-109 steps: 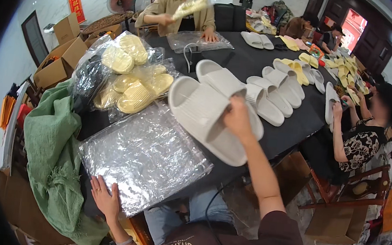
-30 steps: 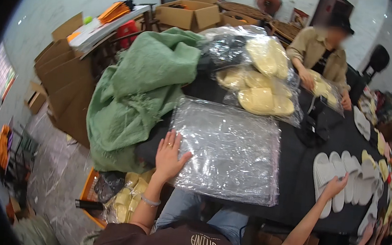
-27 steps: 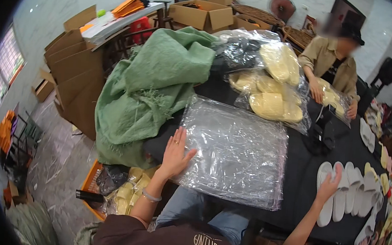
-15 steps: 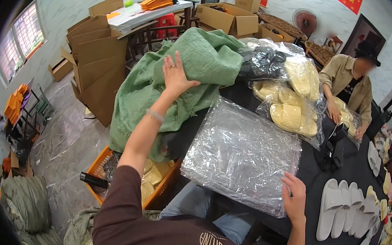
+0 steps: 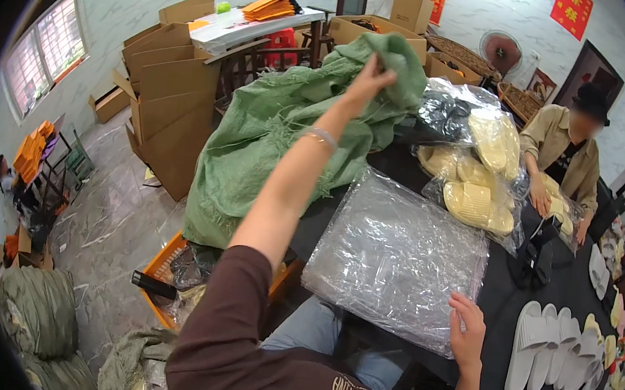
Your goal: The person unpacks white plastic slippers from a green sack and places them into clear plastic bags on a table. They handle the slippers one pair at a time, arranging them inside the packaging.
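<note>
My left hand (image 5: 372, 84) reaches far across the table, its fingers closed on the upper part of a green woven sack (image 5: 280, 139). The crumpled sack spreads over the table's left side and hangs down past its edge. Beside the right edge of a flat stack of clear plastic bags (image 5: 397, 256), my right hand (image 5: 467, 330) is held with fingers loosely bent and apart, holding nothing. Whether it touches the plastic I cannot tell. Bagged pale yellow slippers (image 5: 481, 204) lie beyond the stack, with a bagged dark bundle (image 5: 448, 114) behind them.
White slippers (image 5: 539, 345) stand in a row at the right. A black strapped object (image 5: 536, 250) lies near a co-worker (image 5: 569, 152), whose hands are at bagged slippers. An orange crate (image 5: 163, 263) is at my left, below the sack. Cardboard boxes (image 5: 170, 106) stand farther left.
My left hand has moved right and away from me, going from spread on the sack to closed on it. The sack's top is bunched up and shifted right. My right hand stays by the bags.
</note>
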Demonstrator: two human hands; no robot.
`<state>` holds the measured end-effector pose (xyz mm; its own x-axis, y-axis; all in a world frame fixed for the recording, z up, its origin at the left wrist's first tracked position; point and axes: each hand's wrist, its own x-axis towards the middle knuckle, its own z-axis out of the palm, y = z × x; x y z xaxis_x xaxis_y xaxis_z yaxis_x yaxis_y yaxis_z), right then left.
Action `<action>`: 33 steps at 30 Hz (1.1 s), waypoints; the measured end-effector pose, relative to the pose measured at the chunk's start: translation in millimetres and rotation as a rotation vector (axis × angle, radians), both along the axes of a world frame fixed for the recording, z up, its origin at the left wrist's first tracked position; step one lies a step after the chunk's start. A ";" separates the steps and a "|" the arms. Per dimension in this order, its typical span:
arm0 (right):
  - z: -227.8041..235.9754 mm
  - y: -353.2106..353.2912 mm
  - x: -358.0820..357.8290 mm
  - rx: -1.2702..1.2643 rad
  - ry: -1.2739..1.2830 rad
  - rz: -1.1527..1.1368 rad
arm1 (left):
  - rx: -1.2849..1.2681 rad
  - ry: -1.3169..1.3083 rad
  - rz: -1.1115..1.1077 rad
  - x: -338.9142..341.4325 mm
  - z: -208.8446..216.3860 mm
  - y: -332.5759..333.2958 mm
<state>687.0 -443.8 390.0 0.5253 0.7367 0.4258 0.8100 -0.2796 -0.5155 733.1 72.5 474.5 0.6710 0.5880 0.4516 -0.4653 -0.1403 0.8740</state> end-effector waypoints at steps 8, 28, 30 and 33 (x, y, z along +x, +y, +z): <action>7.5 -25.3 -14.4 -0.045 0.032 -0.011 | 0.630 0.102 0.749 -24.5 -85.9 34.2; -0.8 250.9 25.4 0.289 0.788 0.284 | 0.720 0.256 0.022 -186.6 -59.7 -171.4; 13.6 275.6 11.7 0.425 0.868 0.203 | 0.803 0.248 -0.077 -188.0 -69.3 -173.6; -19.8 283.5 51.5 0.673 0.834 0.172 | 0.824 0.256 -0.107 -188.7 -67.8 -159.6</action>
<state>738.6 -160.3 370.2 0.7487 0.5768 0.3267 0.1347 0.3503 -0.9269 544.4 -87.1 406.7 0.8435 0.0678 0.5329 -0.3149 -0.7413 0.5927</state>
